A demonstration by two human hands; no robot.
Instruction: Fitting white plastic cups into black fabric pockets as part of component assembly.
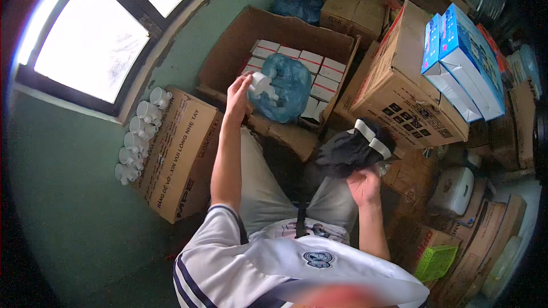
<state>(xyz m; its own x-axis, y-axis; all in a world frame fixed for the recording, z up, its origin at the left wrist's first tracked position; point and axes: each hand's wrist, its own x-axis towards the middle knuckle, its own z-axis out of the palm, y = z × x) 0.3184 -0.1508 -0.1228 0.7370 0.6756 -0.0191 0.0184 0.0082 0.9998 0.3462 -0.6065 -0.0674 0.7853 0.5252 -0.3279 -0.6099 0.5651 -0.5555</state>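
Daylight fills a window set in a green wall. Blue-and-white boxes rest on a large carton, a green basket standing farther down.

Blown-out window at upper left, dimness elsewhere, fisheye-bent edges.

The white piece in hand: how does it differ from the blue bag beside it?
The white piece is small and rounded; the blue bag is larger and crumpled. The white piece looks stiff, the blue bag soft. The left hand holds the white piece; the blue bag lies in the open box.
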